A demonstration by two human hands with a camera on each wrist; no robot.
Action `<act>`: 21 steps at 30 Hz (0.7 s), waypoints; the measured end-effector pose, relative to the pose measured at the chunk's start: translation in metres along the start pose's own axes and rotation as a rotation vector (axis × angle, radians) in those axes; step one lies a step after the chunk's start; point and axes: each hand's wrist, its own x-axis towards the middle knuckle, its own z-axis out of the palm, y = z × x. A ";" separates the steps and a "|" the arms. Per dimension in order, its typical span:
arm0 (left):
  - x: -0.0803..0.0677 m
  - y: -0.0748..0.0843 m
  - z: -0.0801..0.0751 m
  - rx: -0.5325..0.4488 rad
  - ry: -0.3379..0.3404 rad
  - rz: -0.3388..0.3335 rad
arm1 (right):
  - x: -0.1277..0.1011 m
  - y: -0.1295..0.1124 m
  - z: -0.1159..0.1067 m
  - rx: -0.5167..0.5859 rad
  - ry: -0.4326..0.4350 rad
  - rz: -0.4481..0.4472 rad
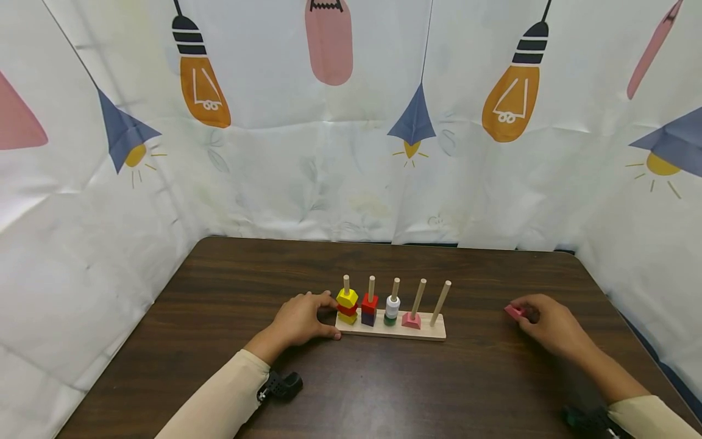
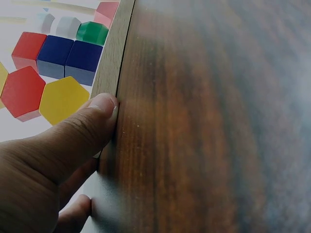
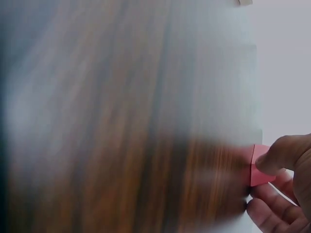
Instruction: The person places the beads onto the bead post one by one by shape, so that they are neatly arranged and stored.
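Observation:
A wooden peg board [image 1: 390, 331] with a row of upright pegs stands mid-table. My left hand [image 1: 300, 318] grips its left end, the thumb on the front edge, as the left wrist view also shows. From the left, its pegs carry yellow and red hexagon blocks [image 1: 347, 298], red and dark blue cubes [image 1: 369, 310], white and green round blocks [image 1: 392, 308], and one pink block [image 1: 411, 321] with sloping sides. The rightmost peg [image 1: 441, 303] is bare. Well to the right, my right hand [image 1: 551, 323] pinches another pink block [image 3: 261, 165] between thumb and fingers, close above the table.
The dark wooden table [image 1: 466, 390] spreads around the board. A white printed curtain [image 1: 351, 183] hangs behind its far edge and along both sides. Black wrist devices sit on both wrists, the left device [image 1: 282, 386] near the tabletop.

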 end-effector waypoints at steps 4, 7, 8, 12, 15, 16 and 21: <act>0.000 0.000 0.000 0.001 -0.003 -0.001 | 0.005 -0.010 0.005 0.015 0.000 -0.037; 0.001 0.001 -0.001 0.003 -0.007 -0.004 | 0.009 -0.019 0.008 0.018 0.004 -0.061; 0.001 0.001 -0.001 0.004 -0.008 -0.005 | 0.010 -0.023 0.009 0.015 0.007 -0.069; 0.001 0.001 -0.002 0.009 -0.013 -0.008 | 0.016 -0.040 0.010 -0.004 0.021 -0.127; 0.002 0.001 -0.001 0.010 -0.014 -0.008 | 0.019 -0.053 0.008 -0.001 0.034 -0.184; 0.002 0.001 -0.001 0.009 -0.014 -0.008 | 0.020 -0.057 0.008 0.005 0.038 -0.204; 0.001 0.000 0.000 0.009 -0.008 -0.004 | 0.023 -0.072 0.006 0.022 0.075 -0.320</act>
